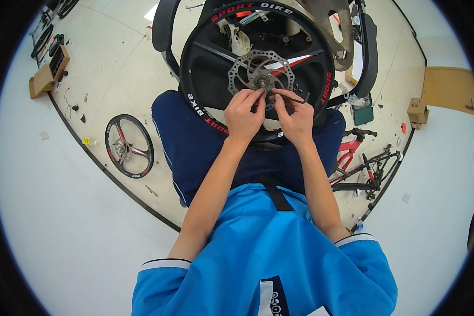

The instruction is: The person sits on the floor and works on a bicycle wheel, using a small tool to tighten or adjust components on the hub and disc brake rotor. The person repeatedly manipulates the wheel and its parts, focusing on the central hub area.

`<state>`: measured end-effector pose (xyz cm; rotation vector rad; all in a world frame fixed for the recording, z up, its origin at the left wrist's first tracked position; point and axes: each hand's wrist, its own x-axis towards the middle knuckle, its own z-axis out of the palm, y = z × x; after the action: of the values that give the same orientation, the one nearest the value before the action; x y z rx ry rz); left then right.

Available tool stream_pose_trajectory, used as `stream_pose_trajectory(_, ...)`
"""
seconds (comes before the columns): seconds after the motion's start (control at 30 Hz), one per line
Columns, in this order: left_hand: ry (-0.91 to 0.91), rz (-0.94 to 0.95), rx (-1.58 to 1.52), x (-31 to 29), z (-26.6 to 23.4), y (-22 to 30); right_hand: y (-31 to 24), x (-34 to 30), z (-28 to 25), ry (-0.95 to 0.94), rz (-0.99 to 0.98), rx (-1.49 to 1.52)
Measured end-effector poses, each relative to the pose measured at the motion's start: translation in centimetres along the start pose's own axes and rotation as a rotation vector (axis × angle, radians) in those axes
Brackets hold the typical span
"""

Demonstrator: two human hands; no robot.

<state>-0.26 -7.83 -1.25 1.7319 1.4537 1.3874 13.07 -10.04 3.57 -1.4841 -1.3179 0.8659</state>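
A black three-spoke bike wheel (190,58) lies flat in front of me, near my knees. Fixed at its middle is a drilled steel disc brake rotor (238,66), with the hub axle (262,82) standing up in the centre. My left hand (244,114) is closed in a pinch at the near side of the hub; whatever its fingertips hold is hidden. In my right hand (296,120) is a black hex key (295,99), its bent end pointing right. The fingertips of both hands nearly meet beside the rotor's inner edge.
Black chair armrests (162,26) (371,52) flank the wheel. Another bike wheel (149,158) lies on the floor to the left. At right are a red bike frame (346,156) and a black frame (373,179). Cardboard boxes (41,81) (417,110) stand by the walls.
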Motion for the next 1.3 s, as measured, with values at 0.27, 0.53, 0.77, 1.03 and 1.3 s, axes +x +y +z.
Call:
stream_pose_trajectory(0.27,-0.013,-0.012,-0.019,0.0,-0.1,-0.2,0.1,0.5,0.3,-0.047,-0.207,-0.268)
stream_pose_trajectory(0.53,0.062,0.058,-0.041,0.2,0.4,-0.3,0.5,1.2,0.2,-0.053,-0.461,-0.446)
stream_pose_trajectory(0.77,0.041,0.074,-0.012,0.2,0.7,-0.3,-0.5,1.2,0.2,-0.043,-0.378,-0.386)
stream_pose_trajectory(1.03,-0.009,0.029,-0.002,-0.2,0.5,-0.4,-1.3,0.2,0.2,-0.059,-0.427,-0.249)
stream_pose_trajectory(1.3,0.064,0.087,-0.061,0.3,0.4,0.3,-0.1,0.8,0.5,0.045,-0.4,-0.221)
